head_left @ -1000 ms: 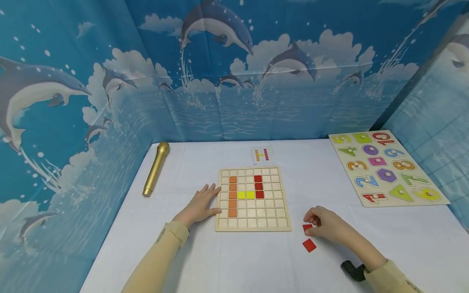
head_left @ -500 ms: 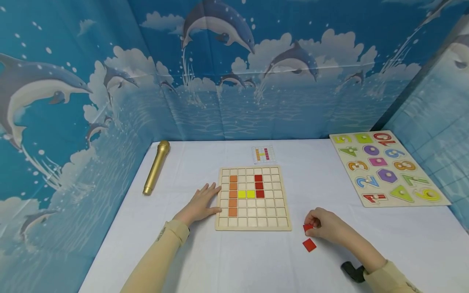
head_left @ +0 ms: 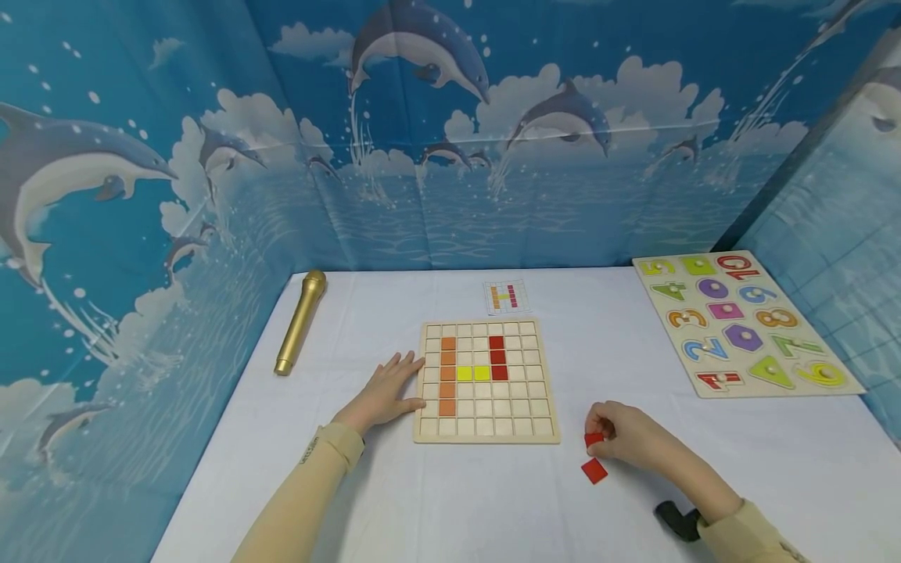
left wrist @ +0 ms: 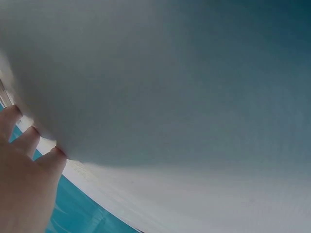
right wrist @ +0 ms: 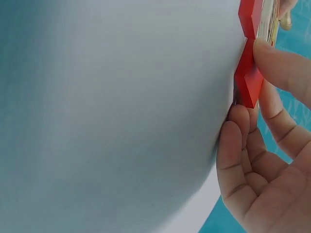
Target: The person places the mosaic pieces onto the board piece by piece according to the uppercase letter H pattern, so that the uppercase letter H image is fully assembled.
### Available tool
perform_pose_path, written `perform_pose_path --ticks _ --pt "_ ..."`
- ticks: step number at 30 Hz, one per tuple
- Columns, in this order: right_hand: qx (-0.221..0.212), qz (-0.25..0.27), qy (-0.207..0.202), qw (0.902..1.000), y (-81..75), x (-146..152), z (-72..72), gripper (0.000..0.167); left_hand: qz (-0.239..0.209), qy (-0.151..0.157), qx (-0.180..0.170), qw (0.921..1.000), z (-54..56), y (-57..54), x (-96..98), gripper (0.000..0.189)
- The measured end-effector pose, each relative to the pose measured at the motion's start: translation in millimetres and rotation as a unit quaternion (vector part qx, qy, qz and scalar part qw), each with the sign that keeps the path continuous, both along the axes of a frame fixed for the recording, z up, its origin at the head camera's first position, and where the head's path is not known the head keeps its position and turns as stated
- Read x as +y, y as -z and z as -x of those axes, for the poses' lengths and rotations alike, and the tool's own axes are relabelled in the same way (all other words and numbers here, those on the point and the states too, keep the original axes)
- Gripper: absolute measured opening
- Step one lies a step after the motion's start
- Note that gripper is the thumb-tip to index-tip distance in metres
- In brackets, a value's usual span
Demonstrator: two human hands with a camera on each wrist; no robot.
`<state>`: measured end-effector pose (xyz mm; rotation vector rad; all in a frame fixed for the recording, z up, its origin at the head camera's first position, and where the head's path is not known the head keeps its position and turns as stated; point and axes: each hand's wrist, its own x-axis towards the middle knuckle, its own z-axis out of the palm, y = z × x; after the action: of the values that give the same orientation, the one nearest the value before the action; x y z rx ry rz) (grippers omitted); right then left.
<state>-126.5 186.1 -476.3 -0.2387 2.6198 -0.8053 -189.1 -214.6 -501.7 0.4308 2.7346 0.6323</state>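
Note:
A wooden grid board (head_left: 521,408) lies in front of the person, with a column of orange square tiles (head_left: 447,373), two yellow tiles (head_left: 472,374) and a shorter column of dark red tiles (head_left: 497,357) in it. The left hand (head_left: 380,397) is spread flat at the board's left edge, fingertips right at the rim. Right of the board, the right hand (head_left: 633,436) pinches a red square tile (right wrist: 249,77) between thumb and fingers, the tile tipped up close over the table. Just nearer the person lies another red tile (head_left: 594,471).
A small pattern card (head_left: 506,297) lies behind the board. At the back left is a gold microphone (head_left: 300,323). A number-and-shape puzzle board (head_left: 746,324) occupies the right rear. Near the right cuff lies a black object (head_left: 678,521).
The right hand has shifted very slightly toward the person, and the pinched red tile has moved a little with it. The left hand stays at the board's edge.

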Motion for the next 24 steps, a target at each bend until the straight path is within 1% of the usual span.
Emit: perform_pose_path --ticks 4,7,9,11,13,16,18,21,24 --pt "-0.005 -0.001 0.006 1.0000 1.4 1 -0.6 0.024 -0.007 0.005 -0.001 1.0000 -0.2 0.8 0.0 0.080" --pt "-0.017 0.008 0.012 0.9997 2.0 4 -1.5 0.022 -0.023 0.015 0.005 0.9996 -1.6 0.4 -0.3 0.080" --pt "-0.029 0.028 0.016 0.9991 1.1 7 -1.9 0.021 -0.030 0.024 0.013 0.9992 -2.5 -0.2 -0.5 0.081" --pt "-0.038 0.061 0.012 0.9973 -0.2 11 -0.8 0.019 -0.034 0.025 0.017 0.9990 -2.7 -0.6 -0.6 0.081" --pt "-0.042 0.099 0.005 0.9942 -1.9 13 1.5 0.018 -0.025 0.022 0.013 0.9994 -1.9 -0.8 -0.3 0.081" --pt "-0.042 0.150 -0.005 0.9877 -5.3 9 7.8 0.018 -0.010 0.014 0.005 0.9998 0.2 -0.2 0.4 0.080" --pt "-0.040 0.171 -0.004 0.9844 -8.3 1 13.5 0.018 0.000 0.012 0.001 0.9999 1.1 -0.2 0.7 0.080" --pt "-0.038 0.193 0.001 0.9805 -13.7 -16 24.2 0.017 0.004 0.010 0.003 0.9999 0.9 -0.6 0.7 0.080" --pt "-0.028 0.195 0.005 0.9804 -17.1 -38 37.2 0.014 0.002 0.006 0.002 1.0000 -0.3 -2.1 0.6 0.080"
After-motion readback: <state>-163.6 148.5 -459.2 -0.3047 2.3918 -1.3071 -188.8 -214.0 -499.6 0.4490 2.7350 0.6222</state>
